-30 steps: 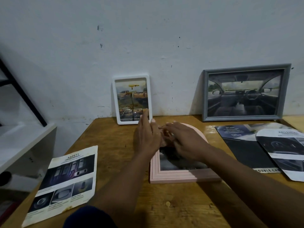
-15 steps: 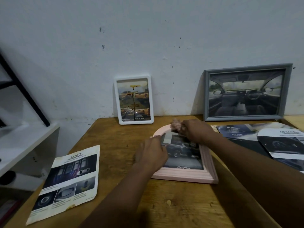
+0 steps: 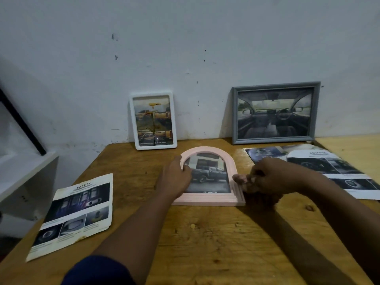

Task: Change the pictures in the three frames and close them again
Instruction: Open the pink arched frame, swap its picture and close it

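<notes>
Head: frame (image 3: 207, 199) between left grip (image 3: 176, 179), right grip (image 3: 269, 177)

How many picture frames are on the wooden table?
3: a white rectangular frame and a grey rectangular frame lean against the wall; a pink arched frame lies flat before them.

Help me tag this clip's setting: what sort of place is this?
Probably a plain home room, not certain: a wooden table against a scuffed white wall, with a grey frame propped against it.
</notes>
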`<action>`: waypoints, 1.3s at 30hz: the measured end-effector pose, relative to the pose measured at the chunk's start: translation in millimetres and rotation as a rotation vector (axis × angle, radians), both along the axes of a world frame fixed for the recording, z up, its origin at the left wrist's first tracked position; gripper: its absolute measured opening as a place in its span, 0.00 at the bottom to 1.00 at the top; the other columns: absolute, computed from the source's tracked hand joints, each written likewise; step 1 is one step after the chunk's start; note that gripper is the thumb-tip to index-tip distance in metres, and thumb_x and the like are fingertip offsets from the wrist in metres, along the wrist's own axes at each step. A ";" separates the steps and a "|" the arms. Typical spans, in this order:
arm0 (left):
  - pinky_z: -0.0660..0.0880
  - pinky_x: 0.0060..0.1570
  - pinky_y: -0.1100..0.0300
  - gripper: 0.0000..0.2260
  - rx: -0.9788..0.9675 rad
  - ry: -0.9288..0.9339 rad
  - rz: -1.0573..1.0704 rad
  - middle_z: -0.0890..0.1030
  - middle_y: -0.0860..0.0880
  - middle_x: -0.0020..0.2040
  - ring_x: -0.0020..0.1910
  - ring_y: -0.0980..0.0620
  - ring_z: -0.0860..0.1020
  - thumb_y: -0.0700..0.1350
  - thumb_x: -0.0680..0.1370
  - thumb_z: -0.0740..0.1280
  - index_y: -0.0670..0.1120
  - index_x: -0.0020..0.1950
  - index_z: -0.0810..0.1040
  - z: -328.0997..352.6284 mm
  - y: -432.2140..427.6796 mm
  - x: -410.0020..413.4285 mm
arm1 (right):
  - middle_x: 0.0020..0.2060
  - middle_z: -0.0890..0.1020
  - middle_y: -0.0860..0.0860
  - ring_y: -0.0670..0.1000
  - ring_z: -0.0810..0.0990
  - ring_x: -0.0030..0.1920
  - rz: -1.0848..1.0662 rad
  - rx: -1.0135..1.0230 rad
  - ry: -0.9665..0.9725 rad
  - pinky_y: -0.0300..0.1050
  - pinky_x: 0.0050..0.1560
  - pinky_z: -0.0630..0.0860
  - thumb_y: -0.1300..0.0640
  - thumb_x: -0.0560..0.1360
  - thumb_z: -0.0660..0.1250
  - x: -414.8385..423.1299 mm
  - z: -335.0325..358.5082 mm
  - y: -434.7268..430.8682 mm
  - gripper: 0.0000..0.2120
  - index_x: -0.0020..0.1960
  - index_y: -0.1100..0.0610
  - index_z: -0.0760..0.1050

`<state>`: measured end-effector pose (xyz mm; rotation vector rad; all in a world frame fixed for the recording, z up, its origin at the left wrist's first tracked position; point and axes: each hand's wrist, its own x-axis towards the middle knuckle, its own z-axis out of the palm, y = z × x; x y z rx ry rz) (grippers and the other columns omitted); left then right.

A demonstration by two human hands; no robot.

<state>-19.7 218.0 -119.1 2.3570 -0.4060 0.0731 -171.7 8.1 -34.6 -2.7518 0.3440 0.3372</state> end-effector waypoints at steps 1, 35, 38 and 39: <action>0.78 0.53 0.57 0.20 -0.036 0.023 0.004 0.76 0.47 0.71 0.64 0.46 0.77 0.50 0.84 0.63 0.51 0.76 0.69 3.0 2.0 -1.0 | 0.48 0.82 0.49 0.44 0.79 0.44 0.036 -0.045 0.102 0.37 0.42 0.76 0.51 0.81 0.63 -9.9 8.8 -1.3 0.09 0.56 0.52 0.78; 0.68 0.70 0.51 0.34 -0.292 -0.015 -0.053 0.55 0.51 0.79 0.76 0.45 0.64 0.50 0.82 0.68 0.49 0.82 0.54 56.4 -39.4 58.0 | 0.78 0.61 0.53 0.60 0.65 0.75 -0.253 0.395 -0.848 0.63 0.69 0.70 0.50 0.76 0.70 121.8 -20.0 -1.6 0.41 0.80 0.47 0.48; 0.69 0.72 0.45 0.37 -0.315 -0.019 -0.067 0.51 0.57 0.80 0.77 0.45 0.62 0.51 0.81 0.68 0.53 0.83 0.49 47.4 -49.9 70.9 | 0.79 0.58 0.53 0.60 0.61 0.77 -0.258 0.394 -0.793 0.63 0.72 0.66 0.50 0.77 0.70 140.0 -26.1 -10.3 0.42 0.81 0.48 0.46; 0.69 0.72 0.44 0.37 -0.318 -0.019 -0.068 0.50 0.58 0.80 0.77 0.45 0.62 0.51 0.81 0.68 0.55 0.83 0.48 44.1 -52.9 75.4 | 0.79 0.57 0.53 0.60 0.61 0.77 -0.259 0.395 -0.779 0.63 0.72 0.65 0.50 0.77 0.70 146.3 -29.0 -13.6 0.42 0.81 0.48 0.46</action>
